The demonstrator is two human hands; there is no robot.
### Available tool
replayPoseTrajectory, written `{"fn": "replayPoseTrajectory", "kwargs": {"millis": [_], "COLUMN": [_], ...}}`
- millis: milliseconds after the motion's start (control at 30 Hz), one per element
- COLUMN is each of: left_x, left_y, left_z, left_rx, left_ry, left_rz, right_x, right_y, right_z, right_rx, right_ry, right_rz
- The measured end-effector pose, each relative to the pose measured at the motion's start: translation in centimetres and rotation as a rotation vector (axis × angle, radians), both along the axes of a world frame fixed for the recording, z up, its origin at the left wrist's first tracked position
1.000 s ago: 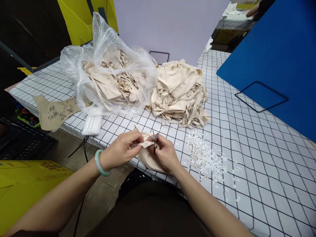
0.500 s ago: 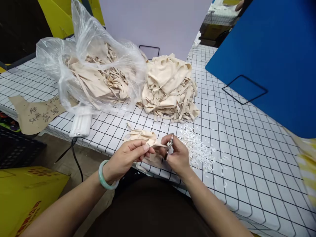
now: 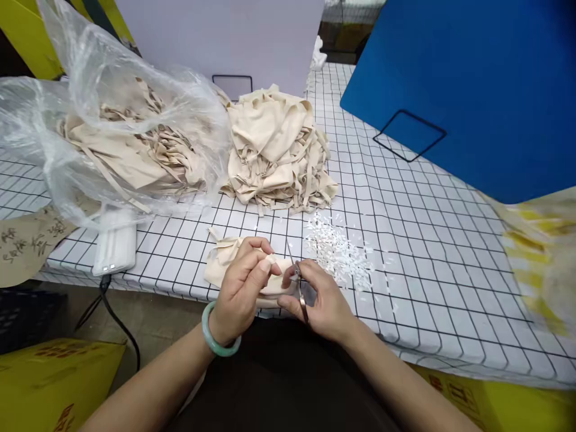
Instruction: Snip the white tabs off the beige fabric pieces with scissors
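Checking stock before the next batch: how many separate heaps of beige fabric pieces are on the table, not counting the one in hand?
2: one inside the clear plastic bag at the left, one loose pile right of it. More may be hidden inside the bag.

a small beige cloth piece (image 3: 225,264) is lying crumpled at the near edge of the bench (image 3: 405,252), one end being pinched up. thin metal snips (image 3: 297,285) are pointing upward, just beside that pinched end.
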State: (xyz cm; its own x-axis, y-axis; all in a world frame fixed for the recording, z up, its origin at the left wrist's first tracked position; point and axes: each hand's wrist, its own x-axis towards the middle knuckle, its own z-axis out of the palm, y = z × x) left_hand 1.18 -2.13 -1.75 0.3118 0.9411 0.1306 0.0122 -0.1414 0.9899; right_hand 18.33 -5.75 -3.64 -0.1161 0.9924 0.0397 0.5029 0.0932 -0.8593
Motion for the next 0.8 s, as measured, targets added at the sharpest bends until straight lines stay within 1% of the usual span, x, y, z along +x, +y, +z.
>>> {"fn": "replayPoseTrajectory", "kwargs": {"millis": [100,200,367,567,800], "left_x": [0.3,0.7,0.9,0.9,1.0], "left_y": [-0.3,-0.3,-0.2,-0.5,-0.5], "left_z": [-0.1,-0.1,0.0,-0.1,-0.2], "left_rx": [0.066,0.125,0.225,0.245,0.295], "left_ry": [0.049,0.079,0.113,0.136,0.127], "left_rz": [-0.052,-0.086,-0.128,-0.146,-0.170], "right_x": [1.3,1.5,1.7,1.9,1.8], "right_y": [-0.2,-0.4,-0.6,-0.5,-0.5], "right_z": [0.9,1.3,1.2,1.2,1.2], "right_rx": [-0.017,-0.030,-0.015,0.030,0.009], "right_ry": [-0.144,-0.196,-0.197,-0.188,-0.174], "right_rz": [0.033,0.047,0.060,0.065,0.090]}}
